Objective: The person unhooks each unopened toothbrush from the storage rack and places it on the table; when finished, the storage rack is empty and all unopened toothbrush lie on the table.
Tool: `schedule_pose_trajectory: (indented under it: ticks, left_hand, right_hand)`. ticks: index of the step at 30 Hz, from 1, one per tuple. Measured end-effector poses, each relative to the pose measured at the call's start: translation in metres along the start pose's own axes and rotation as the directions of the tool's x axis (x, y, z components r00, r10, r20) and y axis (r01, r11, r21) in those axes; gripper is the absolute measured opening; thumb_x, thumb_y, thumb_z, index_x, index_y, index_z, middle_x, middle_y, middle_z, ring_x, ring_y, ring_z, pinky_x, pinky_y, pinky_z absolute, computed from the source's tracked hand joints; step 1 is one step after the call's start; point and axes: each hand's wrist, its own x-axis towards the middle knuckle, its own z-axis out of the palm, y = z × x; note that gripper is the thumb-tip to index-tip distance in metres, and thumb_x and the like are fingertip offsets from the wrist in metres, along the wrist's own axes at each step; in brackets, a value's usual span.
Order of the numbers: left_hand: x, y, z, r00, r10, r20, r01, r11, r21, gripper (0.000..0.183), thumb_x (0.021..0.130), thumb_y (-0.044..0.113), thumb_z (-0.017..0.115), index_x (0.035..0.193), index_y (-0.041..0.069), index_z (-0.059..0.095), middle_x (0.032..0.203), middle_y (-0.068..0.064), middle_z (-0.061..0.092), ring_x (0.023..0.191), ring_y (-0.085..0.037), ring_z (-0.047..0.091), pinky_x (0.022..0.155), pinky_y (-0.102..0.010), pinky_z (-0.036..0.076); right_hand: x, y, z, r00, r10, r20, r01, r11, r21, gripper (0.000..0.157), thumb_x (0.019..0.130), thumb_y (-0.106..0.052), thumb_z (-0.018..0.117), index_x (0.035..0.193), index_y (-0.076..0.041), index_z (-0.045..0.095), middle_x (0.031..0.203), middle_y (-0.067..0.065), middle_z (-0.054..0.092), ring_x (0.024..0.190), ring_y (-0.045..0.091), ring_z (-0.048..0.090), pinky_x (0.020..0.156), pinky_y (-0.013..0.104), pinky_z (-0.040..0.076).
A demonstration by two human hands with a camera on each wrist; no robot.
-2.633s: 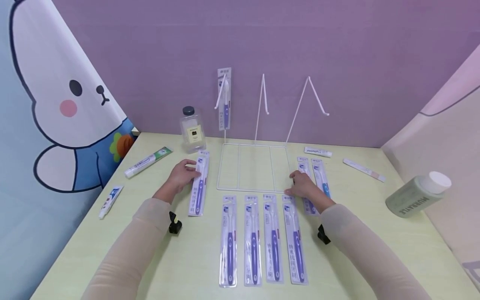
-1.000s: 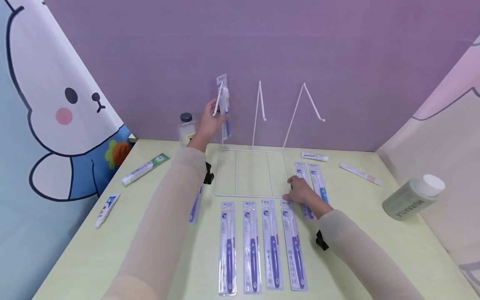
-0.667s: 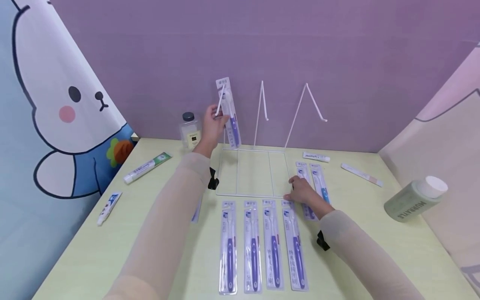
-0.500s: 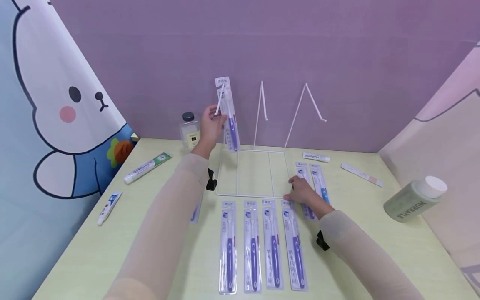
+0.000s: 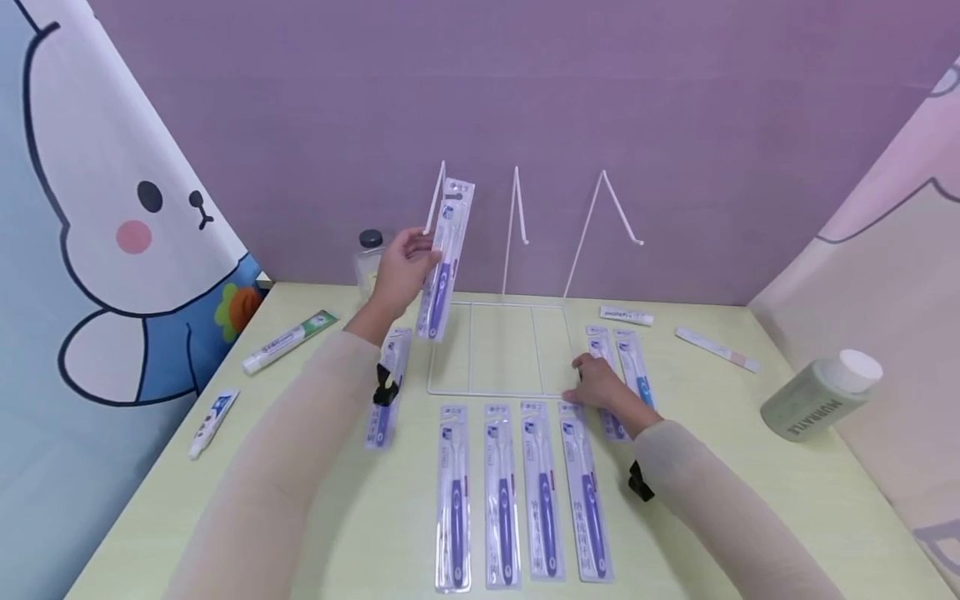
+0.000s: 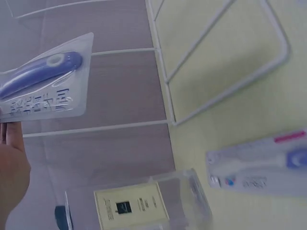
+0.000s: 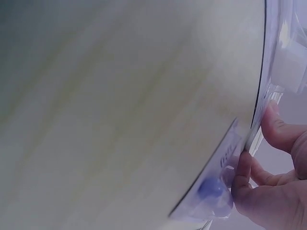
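My left hand [image 5: 402, 273] pinches a packaged toothbrush [image 5: 452, 225] with a purple handle, held tilted beside the left prong of the white wire rack [image 5: 504, 393]. In the left wrist view, the lower end of that package [image 6: 53, 100] sticks out above the fingers. My right hand [image 5: 602, 386] stays low at the rack's front right corner, thumb and fingers around the corner wire. Under its thumb lies the top of a packaged toothbrush [image 5: 587, 500], rightmost of several in a row. Another packaged toothbrush [image 5: 397, 358] lies left of the rack, partly covered by the left forearm.
Two more toothbrush packs, one of them blue-handled [image 5: 636, 367], lie beyond the right hand. A clear bottle [image 5: 367, 265] stands behind the left hand. Toothpaste tubes [image 5: 288, 342] lie at both sides, and a green bottle [image 5: 813, 400] leans at the right.
My left hand went from the toothbrush on the table to the one hanging on the left prong, took it off and drew it down toward me. The right hand stayed at the rack corner.
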Motion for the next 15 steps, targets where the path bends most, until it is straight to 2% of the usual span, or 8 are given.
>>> schedule_pose_trajectory:
  ticks: [4, 9, 12, 15]
  left_hand:
    - [-0.019, -0.005, -0.023, 0.999, -0.046, -0.004, 0.046, 0.998, 0.041, 0.043, 0.082, 0.005, 0.064, 0.122, 0.011, 0.051, 0.110, -0.009, 0.057, 0.095, -0.020, 0.057, 0.074, -0.035, 0.050]
    - [-0.041, -0.019, -0.061, 0.994, -0.097, -0.048, 0.102, 0.989, 0.103, 0.041, 0.083, 0.005, 0.062, 0.122, 0.009, 0.051, 0.107, -0.012, 0.057, 0.088, -0.021, 0.059, 0.069, -0.032, 0.052]
    - [-0.054, -0.031, -0.083, 0.987, -0.137, -0.078, 0.148, 0.976, 0.158, 0.041, 0.084, 0.007, 0.061, 0.124, 0.009, 0.049, 0.108, -0.012, 0.056, 0.086, -0.020, 0.059, 0.066, -0.030, 0.052]
    - [-0.068, -0.043, -0.099, 0.974, -0.208, -0.091, 0.222, 0.954, 0.200, 0.043, 0.086, 0.011, 0.060, 0.127, 0.010, 0.046, 0.112, -0.012, 0.054, 0.087, -0.020, 0.058, 0.067, -0.029, 0.052]
  right_hand:
    - [0.000, -0.002, -0.001, 1.000, -0.001, 0.005, 0.001, 1.000, -0.002, 0.068, 0.076, -0.023, 0.072, 0.130, 0.002, 0.038, 0.121, 0.026, 0.044, 0.106, 0.038, 0.046, 0.089, 0.047, 0.039]
    - [-0.002, -0.005, -0.004, 1.000, -0.012, 0.004, 0.012, 1.000, -0.012, 0.068, 0.076, -0.023, 0.072, 0.129, 0.003, 0.038, 0.121, 0.027, 0.043, 0.106, 0.038, 0.045, 0.090, 0.048, 0.038]
    - [-0.002, -0.006, -0.005, 1.000, -0.004, 0.008, 0.004, 1.000, -0.011, 0.068, 0.076, -0.022, 0.072, 0.129, 0.004, 0.038, 0.122, 0.027, 0.043, 0.108, 0.039, 0.044, 0.091, 0.048, 0.036]
    - [-0.003, -0.007, -0.006, 1.000, 0.007, 0.017, -0.007, 1.000, -0.006, 0.069, 0.076, -0.022, 0.072, 0.130, 0.003, 0.037, 0.122, 0.027, 0.042, 0.108, 0.039, 0.045, 0.091, 0.048, 0.037]
